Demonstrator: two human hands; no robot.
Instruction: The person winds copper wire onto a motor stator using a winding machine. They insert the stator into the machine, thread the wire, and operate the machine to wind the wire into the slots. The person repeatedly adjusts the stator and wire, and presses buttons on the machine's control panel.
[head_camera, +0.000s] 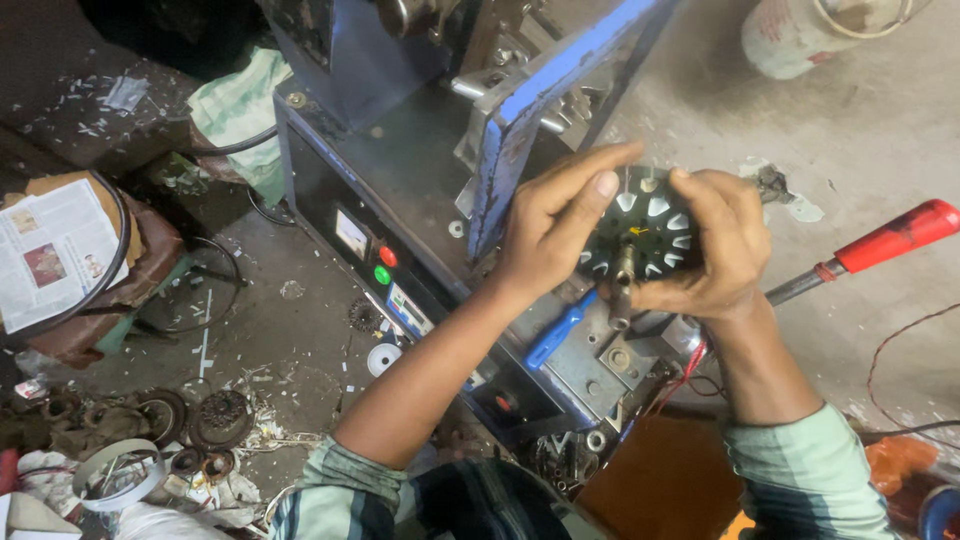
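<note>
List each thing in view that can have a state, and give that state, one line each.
Left hand: gripping the stator's left edge.
Right hand: gripping the stator's right side.
Stator core: held upright between both hands, slots lined white, shaft through the middle.
Machine's red and green buttons: not pressed by anyone.
Red-handled tool: lying untouched behind the right hand.
Newspaper: lying open.

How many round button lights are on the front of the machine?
2: a red button and a green button just below it, on the machine's dark front panel. Others may be hidden by the arms.

Red-handled tool (880, 245) at right; newspaper (50, 250) at left; green cloth (240, 110) behind.
</note>
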